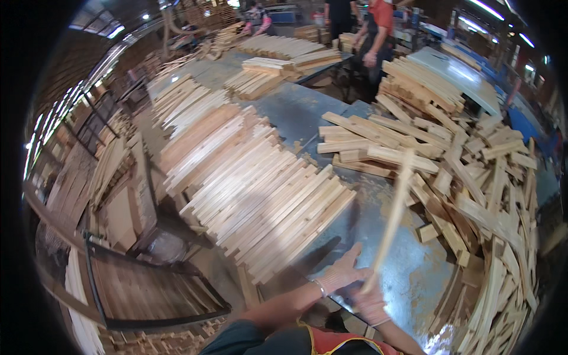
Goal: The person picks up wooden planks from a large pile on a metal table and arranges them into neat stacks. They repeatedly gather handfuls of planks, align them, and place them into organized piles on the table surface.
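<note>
The right hand (pixel 371 304) has its grip closed on a wooden strip (pixel 390 228), tilted over the worktop (pixel 417 260). The left hand (pixel 342 274) is open beside it.

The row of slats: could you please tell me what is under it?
The row of slats lies at least partly on the blue-grey table, whose surface shows along its right ends. Whatever is directly beneath the slats is covered and cannot be seen.

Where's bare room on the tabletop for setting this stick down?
Free: sawdusted tabletop ahead of the right hand, between the aligned strips and loose pile; another patch beyond, left of that pile. Crowded: strips and pile.
</note>
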### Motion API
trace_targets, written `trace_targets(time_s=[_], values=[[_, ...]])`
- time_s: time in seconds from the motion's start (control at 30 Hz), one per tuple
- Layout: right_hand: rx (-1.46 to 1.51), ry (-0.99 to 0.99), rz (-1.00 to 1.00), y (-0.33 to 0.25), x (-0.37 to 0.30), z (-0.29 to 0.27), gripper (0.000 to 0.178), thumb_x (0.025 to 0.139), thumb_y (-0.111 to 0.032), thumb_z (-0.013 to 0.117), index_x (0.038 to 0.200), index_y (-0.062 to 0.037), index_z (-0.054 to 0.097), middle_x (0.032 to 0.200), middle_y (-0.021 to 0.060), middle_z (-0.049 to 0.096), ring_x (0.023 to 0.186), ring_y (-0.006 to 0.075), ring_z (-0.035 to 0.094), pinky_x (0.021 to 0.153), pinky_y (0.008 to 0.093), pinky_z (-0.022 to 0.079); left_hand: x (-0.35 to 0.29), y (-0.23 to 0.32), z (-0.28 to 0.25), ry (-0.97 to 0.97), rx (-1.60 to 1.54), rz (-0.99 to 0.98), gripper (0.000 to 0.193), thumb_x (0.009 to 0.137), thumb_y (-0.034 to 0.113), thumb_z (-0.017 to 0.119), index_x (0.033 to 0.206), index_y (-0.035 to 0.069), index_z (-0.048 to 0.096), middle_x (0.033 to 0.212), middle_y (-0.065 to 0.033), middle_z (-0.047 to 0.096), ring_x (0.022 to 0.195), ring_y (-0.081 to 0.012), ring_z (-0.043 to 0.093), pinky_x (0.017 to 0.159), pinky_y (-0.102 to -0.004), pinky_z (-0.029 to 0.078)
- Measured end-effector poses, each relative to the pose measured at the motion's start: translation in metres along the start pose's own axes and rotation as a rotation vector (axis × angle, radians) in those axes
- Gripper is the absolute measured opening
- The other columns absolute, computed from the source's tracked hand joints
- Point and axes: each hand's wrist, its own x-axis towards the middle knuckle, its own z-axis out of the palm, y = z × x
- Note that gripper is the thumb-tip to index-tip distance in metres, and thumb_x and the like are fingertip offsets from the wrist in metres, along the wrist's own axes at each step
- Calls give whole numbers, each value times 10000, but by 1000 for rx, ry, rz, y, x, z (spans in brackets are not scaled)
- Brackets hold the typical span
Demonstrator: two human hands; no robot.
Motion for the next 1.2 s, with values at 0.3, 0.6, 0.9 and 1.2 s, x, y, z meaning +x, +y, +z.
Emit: trace_targets(time_s=[0.3,0.6,0.9,1.2], values=[[-183,158,82,6,-49,-80,865,948,-517,747,1567,14,458,1500,256,587,1363,374,602,1164,420,468,-19,-100,-51,257,862,5,601,841,297,708,1390,65,632,1549,-145,515,1482,-368,431,1245,-530,311],[-831,988,11,-26,-25,-351,650,880,-329,797,1422,-46,577,1314,199,659,1164,424,631,1027,485,520,-21,-123,-63,429,1222,52,858,853,350,781,1578,58,425,1563,-177,463,1496,-434,371,1251,-585,260],[-838,708,722,35,29,-540,1032,829,-542,802,1654,-126,342,1636,142,438,1488,360,448,1202,456,420,28,-53,12,180,958,273,958,748,344,878,1539,13,451,1577,-229,441,1468,-441,392,1199,-562,351],[-1015,377,398,55,38,-553,839,705,-516,798,1396,-98,572,1156,207,754,1116,385,707,956,421,559,229,20,127,133,771,-9,1039,809,380,820,1650,63,299,1511,-224,530,1407,-395,510,1141,-476,449]])
